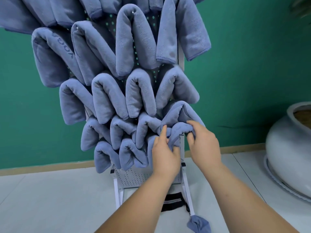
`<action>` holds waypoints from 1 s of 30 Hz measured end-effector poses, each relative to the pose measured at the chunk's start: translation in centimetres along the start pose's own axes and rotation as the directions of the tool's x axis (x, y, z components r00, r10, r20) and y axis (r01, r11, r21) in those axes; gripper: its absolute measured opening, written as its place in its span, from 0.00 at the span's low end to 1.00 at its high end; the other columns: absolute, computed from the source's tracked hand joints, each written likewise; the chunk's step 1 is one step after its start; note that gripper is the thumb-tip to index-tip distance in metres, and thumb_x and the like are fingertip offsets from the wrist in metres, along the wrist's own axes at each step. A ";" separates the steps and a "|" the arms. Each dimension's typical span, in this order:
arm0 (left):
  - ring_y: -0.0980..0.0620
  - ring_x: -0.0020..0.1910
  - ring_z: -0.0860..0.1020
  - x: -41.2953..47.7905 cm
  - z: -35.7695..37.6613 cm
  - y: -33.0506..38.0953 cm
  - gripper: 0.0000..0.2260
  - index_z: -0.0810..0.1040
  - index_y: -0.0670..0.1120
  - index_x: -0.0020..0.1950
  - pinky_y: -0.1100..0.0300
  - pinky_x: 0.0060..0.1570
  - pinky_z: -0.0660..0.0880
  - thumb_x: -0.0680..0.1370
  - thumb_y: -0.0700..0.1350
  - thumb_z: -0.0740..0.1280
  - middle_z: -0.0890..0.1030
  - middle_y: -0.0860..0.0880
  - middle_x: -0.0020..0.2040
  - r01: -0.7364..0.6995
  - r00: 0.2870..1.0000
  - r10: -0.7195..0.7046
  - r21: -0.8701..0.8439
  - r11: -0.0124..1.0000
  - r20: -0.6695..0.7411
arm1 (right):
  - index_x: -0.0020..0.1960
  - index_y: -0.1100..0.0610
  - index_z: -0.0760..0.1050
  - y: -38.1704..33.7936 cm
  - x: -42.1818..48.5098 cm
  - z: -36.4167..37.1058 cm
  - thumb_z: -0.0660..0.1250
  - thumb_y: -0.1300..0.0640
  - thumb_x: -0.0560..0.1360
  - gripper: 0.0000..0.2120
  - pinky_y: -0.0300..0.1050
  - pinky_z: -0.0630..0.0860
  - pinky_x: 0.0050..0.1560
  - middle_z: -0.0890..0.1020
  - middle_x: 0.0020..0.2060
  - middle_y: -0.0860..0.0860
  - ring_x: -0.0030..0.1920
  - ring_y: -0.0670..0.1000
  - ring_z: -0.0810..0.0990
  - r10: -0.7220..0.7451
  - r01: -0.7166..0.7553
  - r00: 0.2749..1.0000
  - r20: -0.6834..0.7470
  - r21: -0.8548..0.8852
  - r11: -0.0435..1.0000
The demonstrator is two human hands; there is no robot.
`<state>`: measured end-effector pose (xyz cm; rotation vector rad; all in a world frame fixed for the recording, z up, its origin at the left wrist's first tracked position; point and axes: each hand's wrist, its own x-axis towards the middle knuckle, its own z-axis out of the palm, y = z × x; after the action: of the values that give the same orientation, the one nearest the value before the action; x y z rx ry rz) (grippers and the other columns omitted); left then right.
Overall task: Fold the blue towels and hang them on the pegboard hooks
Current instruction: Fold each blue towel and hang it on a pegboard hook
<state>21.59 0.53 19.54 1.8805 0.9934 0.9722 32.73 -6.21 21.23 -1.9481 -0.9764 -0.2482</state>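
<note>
Both hands work at the lowest row, right-hand end of the pegboard. The left hand grips the left fall of a folded blue towel, with thumb and fingers curled round the cloth. The right hand has its fingers hooked over the crown of the fold and pinches it from the right.

Assessment: holding it on both sides keeps the bend open and centred so that it can straddle a hook. The hook itself is hidden under the cloth, so I cannot tell whether the towel is seated.

Condition of item: thick, plush, grey-blue pile, folded to a narrow band and bent into an inverted V (a bit bunched at the crown). It touches the hung towels just left and above, which sit in close, overlapping rows.

One crumpled towel lies on the floor by the rack's foot, not yet folded.
</note>
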 end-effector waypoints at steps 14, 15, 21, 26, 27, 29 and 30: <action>0.50 0.45 0.80 1.5 2.9 -0.2 0.13 0.83 0.53 0.63 0.65 0.45 0.68 0.82 0.41 0.66 0.81 0.52 0.45 0.058 0.962 -0.008 0.175 0.983 -0.274 | 0.54 0.51 0.76 2.2 2.7 3.3 0.61 0.51 0.85 0.07 0.49 0.66 0.36 0.78 0.39 0.51 0.38 0.59 0.72 0.051 -0.023 0.988 0.142 -0.190 0.982; 0.49 0.43 0.79 1.9 3.1 -0.6 0.12 0.83 0.53 0.60 0.62 0.42 0.68 0.82 0.41 0.65 0.81 0.52 0.43 0.051 0.969 0.011 0.243 0.969 -0.248 | 0.52 0.52 0.76 2.5 2.7 3.7 0.61 0.51 0.84 0.07 0.49 0.66 0.35 0.80 0.40 0.52 0.38 0.59 0.72 0.061 -0.028 0.987 0.145 -0.220 0.975; 0.46 0.44 0.82 3.4 3.8 -2.7 0.07 0.82 0.50 0.55 0.52 0.46 0.78 0.83 0.46 0.64 0.84 0.47 0.44 -0.010 0.999 0.031 0.473 0.881 -0.036 | 0.53 0.51 0.77 5.0 0.9 3.9 0.62 0.51 0.84 0.06 0.49 0.65 0.37 0.83 0.43 0.54 0.39 0.60 0.73 0.084 -0.020 0.970 0.229 -0.267 0.964; 0.51 0.44 0.82 0.9 4.4 -5.8 0.05 0.78 0.55 0.58 0.48 0.49 0.81 0.82 0.50 0.66 0.83 0.53 0.44 -0.046 0.993 0.007 0.323 0.945 0.120 | 0.61 0.45 0.72 6.1 -1.9 3.8 0.62 0.50 0.84 0.07 0.52 0.75 0.40 0.81 0.45 0.46 0.43 0.56 0.78 0.052 -0.023 0.946 0.320 -0.093 0.995; 0.52 0.46 0.82 0.3 4.3 -6.3 0.07 0.77 0.57 0.60 0.49 0.51 0.81 0.82 0.49 0.67 0.84 0.53 0.46 -0.044 0.989 0.000 0.289 0.956 0.151 | 0.63 0.44 0.70 6.2 -2.4 3.7 0.62 0.50 0.84 0.09 0.53 0.77 0.41 0.81 0.46 0.45 0.44 0.56 0.79 0.049 -0.024 0.945 0.324 -0.083 0.996; 0.53 0.53 0.83 -1.1 3.6 -6.8 0.14 0.76 0.57 0.67 0.52 0.57 0.80 0.82 0.47 0.69 0.85 0.54 0.53 -0.042 0.977 -0.005 0.216 0.975 0.214 | 0.70 0.42 0.66 6.2 -3.5 3.3 0.62 0.50 0.83 0.16 0.55 0.79 0.44 0.82 0.53 0.43 0.49 0.55 0.81 0.043 -0.020 0.933 0.358 -0.069 0.997; 0.54 0.56 0.82 -1.7 3.0 -7.1 0.17 0.75 0.57 0.70 0.55 0.60 0.79 0.82 0.46 0.69 0.84 0.55 0.57 -0.050 0.971 0.004 0.190 0.980 0.237 | 0.74 0.42 0.63 6.1 -4.2 3.0 0.63 0.50 0.83 0.21 0.56 0.79 0.47 0.81 0.57 0.42 0.53 0.55 0.81 0.048 -0.028 0.923 0.383 -0.057 0.998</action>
<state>21.57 0.90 11.66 2.1198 0.9490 0.6647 33.70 -7.66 13.47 -2.1053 -1.1897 0.1421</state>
